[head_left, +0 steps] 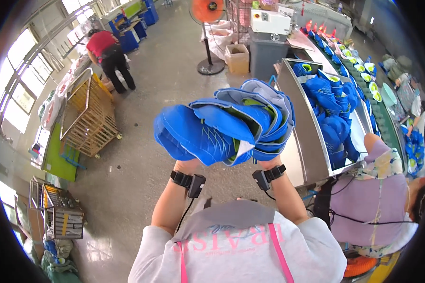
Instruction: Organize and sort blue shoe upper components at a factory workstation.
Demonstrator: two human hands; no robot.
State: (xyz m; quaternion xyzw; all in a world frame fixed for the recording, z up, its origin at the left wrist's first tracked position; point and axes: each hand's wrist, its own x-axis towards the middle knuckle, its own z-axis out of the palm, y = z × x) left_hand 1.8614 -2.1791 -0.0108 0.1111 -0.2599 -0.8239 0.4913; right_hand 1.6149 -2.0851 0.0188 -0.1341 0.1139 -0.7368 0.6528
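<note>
A stack of blue shoe uppers [217, 127] with grey and lime-green linings is held up in front of my chest, nested one into another. My left hand [187, 165] grips it from below at the left, near the rounded toe ends. Under the right part of the stack, by the open collars, is my right hand [271, 163]. The uppers hide most of the fingers of both hands. Each wrist wears a black strap with a small box and a cable.
To the right, a metal bin [316, 141] holds many blue uppers beside a conveyor [359, 89] with shoes. A person in lilac [368, 203] sits close at the right. Slatted carts [92, 118] stand left. Ahead are an orange fan [208, 42] and a bending person in red [104, 47].
</note>
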